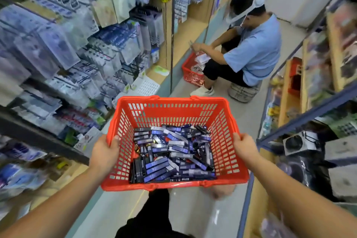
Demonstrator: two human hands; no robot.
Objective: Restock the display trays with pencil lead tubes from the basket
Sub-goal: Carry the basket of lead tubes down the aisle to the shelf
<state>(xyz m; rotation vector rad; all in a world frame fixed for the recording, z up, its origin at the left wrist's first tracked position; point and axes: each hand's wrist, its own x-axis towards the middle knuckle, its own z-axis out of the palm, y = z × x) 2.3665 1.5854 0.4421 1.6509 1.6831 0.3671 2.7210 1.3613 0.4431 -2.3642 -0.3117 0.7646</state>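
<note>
In the narrow aisle between two racks, the red basket (173, 100) is up off the floor, carried by both side rims: the left hand (105, 152) grips the left rim with its thumb hooked over the top edge, and the right hand (245, 148) is curled round the right rim the same way. The pencil lead tubes (173, 152), blue and black, lie in a loose heap across the basket floor, none out yet. This looks like the carry to the display, so the trick is to hold the basket level, stop the heap sliding to one wall, and set it down before freeing a hand to pick. The left rack (58, 44) is thick with hanging packets, and a white slotted tray (147, 85) lies at its lower front edge; whether that one needs filling I cannot tell. Straight ahead a seated person (251, 50) with a second basket (190, 75) blocks the aisle, and the right rack (309, 114) crowds the right elbow.
</note>
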